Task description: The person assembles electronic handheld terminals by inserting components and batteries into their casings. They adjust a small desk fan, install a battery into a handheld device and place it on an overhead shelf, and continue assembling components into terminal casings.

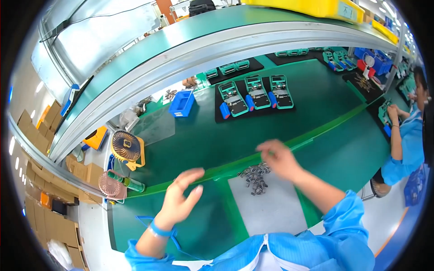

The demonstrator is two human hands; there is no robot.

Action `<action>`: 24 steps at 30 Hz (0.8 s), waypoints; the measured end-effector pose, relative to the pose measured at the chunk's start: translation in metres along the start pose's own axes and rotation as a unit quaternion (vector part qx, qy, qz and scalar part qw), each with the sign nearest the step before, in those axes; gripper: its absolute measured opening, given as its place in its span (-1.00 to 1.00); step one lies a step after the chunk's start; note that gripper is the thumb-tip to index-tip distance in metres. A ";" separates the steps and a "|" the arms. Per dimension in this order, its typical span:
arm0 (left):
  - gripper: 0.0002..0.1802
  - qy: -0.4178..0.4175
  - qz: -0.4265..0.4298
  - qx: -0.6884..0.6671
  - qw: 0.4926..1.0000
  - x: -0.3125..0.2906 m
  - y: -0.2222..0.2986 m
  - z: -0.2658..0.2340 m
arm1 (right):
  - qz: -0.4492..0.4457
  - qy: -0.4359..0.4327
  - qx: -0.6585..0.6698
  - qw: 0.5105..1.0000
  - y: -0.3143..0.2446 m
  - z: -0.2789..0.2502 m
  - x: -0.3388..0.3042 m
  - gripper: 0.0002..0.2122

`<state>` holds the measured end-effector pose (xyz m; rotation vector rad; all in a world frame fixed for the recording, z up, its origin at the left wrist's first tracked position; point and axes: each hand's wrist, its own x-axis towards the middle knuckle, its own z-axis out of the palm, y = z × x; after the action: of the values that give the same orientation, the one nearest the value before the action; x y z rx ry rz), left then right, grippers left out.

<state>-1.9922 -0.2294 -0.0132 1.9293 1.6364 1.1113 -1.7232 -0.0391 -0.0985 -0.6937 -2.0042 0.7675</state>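
A loose pile of small dark metallic parts lies on a light grey sheet taped to the green bench in front of me; their exact kind is too small to make out. My right hand hovers at the pile's far right side, fingers loosely bent and apart, with nothing visible in them. Left of the sheet, my left hand is raised over the bench, thumb and fingers spread, holding nothing. A blue band with a cord circles the left wrist.
Farther back, three green-framed device housings with blue parts lie on a black mat. A blue bin stands left of them. Fans sit at the left edge. A metal-edged shelf spans above. At right, another person handles a similar housing.
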 end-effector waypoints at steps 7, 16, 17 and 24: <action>-0.52 0.135 -0.108 0.000 0.985 0.168 -0.163 0.088 | 0.219 0.180 -0.118 0.952 0.179 -0.109 0.053 -0.58; -0.43 0.145 -0.245 -0.046 0.958 0.262 -0.220 0.118 | 0.307 0.088 -0.170 0.932 0.179 -0.101 0.102 -0.47; -0.45 0.151 -0.238 -0.077 0.956 0.259 -0.211 0.117 | 0.309 0.080 -0.161 0.934 0.175 -0.105 0.103 -0.48; -0.50 0.126 -0.331 -0.166 0.920 0.159 -0.133 0.100 | 0.302 0.069 -0.169 0.936 0.126 -0.099 0.060 -0.51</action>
<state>-2.0007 -0.0253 -0.1188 0.9293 1.8701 1.2587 -1.6441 0.1113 -0.1159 -1.5702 -1.8148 0.6912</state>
